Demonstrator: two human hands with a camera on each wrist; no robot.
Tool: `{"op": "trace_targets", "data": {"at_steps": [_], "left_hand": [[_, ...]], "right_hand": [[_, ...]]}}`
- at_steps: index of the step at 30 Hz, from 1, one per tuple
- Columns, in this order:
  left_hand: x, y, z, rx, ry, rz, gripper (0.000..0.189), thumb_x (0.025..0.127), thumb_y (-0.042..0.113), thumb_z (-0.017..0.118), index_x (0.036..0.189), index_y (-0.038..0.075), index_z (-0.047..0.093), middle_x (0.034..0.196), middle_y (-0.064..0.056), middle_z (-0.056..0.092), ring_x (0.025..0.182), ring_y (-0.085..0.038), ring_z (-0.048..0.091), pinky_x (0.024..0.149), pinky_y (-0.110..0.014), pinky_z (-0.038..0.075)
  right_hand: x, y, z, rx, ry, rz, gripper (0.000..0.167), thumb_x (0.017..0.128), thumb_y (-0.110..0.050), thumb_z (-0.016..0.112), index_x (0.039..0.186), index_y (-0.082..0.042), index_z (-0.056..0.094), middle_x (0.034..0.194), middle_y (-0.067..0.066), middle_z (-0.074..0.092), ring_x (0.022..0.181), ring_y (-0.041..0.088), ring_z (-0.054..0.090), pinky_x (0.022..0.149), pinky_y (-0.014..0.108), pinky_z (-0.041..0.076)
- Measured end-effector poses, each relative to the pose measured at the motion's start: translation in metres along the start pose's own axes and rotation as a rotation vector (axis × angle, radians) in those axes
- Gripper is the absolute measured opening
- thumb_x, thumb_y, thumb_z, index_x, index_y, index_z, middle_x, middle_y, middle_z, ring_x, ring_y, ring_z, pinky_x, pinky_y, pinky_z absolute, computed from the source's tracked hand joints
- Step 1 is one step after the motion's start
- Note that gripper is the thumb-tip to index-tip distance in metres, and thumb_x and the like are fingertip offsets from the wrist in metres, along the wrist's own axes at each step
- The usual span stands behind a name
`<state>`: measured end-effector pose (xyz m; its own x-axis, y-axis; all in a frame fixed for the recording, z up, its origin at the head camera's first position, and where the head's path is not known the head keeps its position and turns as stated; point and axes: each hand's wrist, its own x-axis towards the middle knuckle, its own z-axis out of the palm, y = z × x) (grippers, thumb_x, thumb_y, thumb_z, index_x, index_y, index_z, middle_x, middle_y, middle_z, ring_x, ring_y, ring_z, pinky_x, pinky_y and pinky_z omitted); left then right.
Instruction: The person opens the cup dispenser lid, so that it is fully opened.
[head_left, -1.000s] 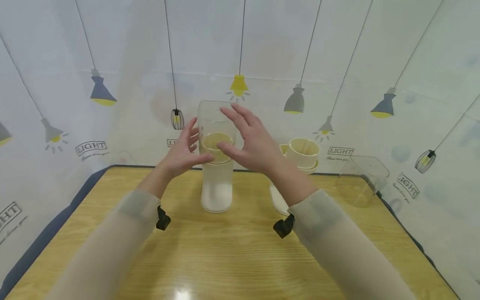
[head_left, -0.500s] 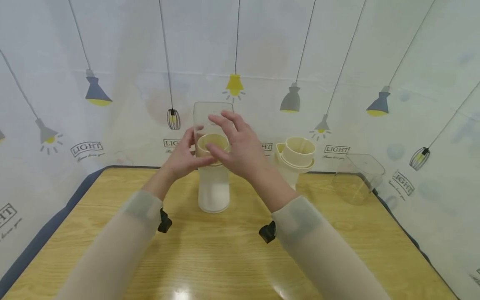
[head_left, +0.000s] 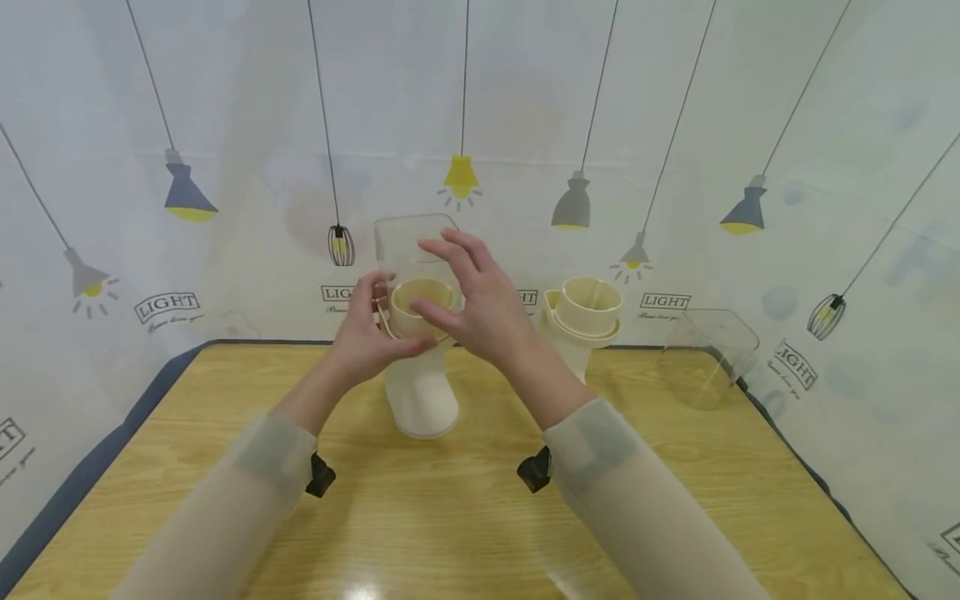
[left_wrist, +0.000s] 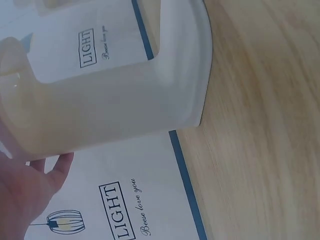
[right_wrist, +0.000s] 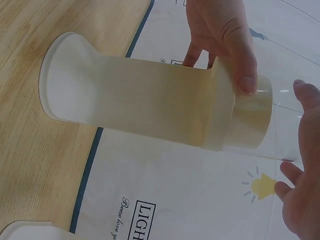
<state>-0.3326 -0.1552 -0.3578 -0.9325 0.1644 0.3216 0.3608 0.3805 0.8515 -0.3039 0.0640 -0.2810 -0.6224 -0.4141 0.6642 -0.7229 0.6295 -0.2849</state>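
Observation:
A cream-white plastic stand [head_left: 422, 408] with a round cup-like collar [right_wrist: 252, 122] on top stands at the back of the table, left of centre. My left hand [head_left: 367, 342] grips it just below the collar, thumb across the near side and fingers round the left. A clear plastic container [head_left: 397, 242] rises behind and above the collar. My right hand [head_left: 487, 308] holds this container at its right side, thumb in front of the collar's opening. In the right wrist view, its thumb and fingertips lie on opposite sides of the clear wall.
To the right stands a second cream stand [head_left: 573, 350] with the same collar. Another clear container [head_left: 708, 358] sits at the table's back right corner. A cloth backdrop with printed lamps [head_left: 461, 175] closes off the far side of the wooden table [head_left: 450, 508].
The held stand has turned a little, its base now pointing toward the front right. Early on, my right hand moved inward, closer to the collar. The head view has swung slightly right.

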Motion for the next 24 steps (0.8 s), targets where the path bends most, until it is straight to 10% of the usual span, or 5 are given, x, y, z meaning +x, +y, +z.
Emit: {"op": "trace_targets", "data": {"at_steps": [24], "left_hand": [[-0.026, 0.01, 0.037, 0.111, 0.306, 0.023, 0.123, 0.061, 0.053, 0.102, 0.157, 0.017, 0.033, 0.15, -0.016, 0.039, 0.134, -0.028, 0.046, 0.113, -0.054, 0.048]], "right_hand": [[-0.007, 0.001, 0.008, 0.208, -0.007, 0.116, 0.087, 0.088, -0.033, 0.088, 0.156, -0.023, 0.036, 0.177, 0.009, 0.012, 0.146, 0.035, 0.052, 0.115, 0.05, 0.052]]}}
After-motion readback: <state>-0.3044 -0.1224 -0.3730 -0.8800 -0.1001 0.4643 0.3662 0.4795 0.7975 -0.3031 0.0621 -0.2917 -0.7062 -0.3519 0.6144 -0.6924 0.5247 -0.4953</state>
